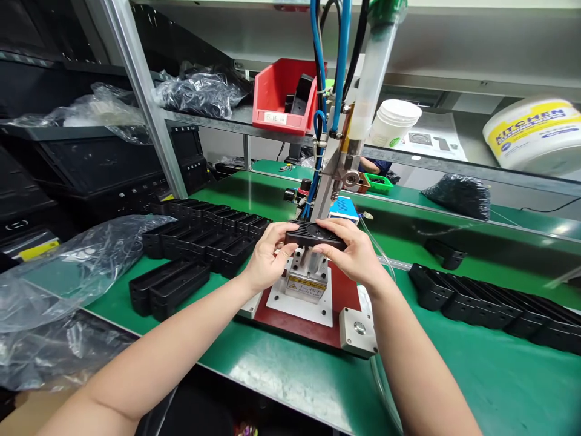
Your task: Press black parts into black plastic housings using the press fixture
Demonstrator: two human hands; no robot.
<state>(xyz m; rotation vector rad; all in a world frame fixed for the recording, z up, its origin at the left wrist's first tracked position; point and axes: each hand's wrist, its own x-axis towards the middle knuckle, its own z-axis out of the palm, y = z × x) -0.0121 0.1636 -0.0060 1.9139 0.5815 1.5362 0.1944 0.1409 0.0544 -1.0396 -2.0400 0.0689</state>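
Between my two hands is a black plastic housing with ribbed slots and a round recess on its top. My left hand pinches its left end, thumb in front and fingers on top. My right hand grips the right end in the same manner. The housing sits over the metal fixture of a small press, which carries a yellow warning label. Whether it rests fully on the fixture is hidden. Above it hangs the press head with its metal shaft.
Rows of black housings stand at left on the green bench, with more at right. Plastic bags lie far left. A button box sits on the red base. The shelf holds a red bin and white tubs.
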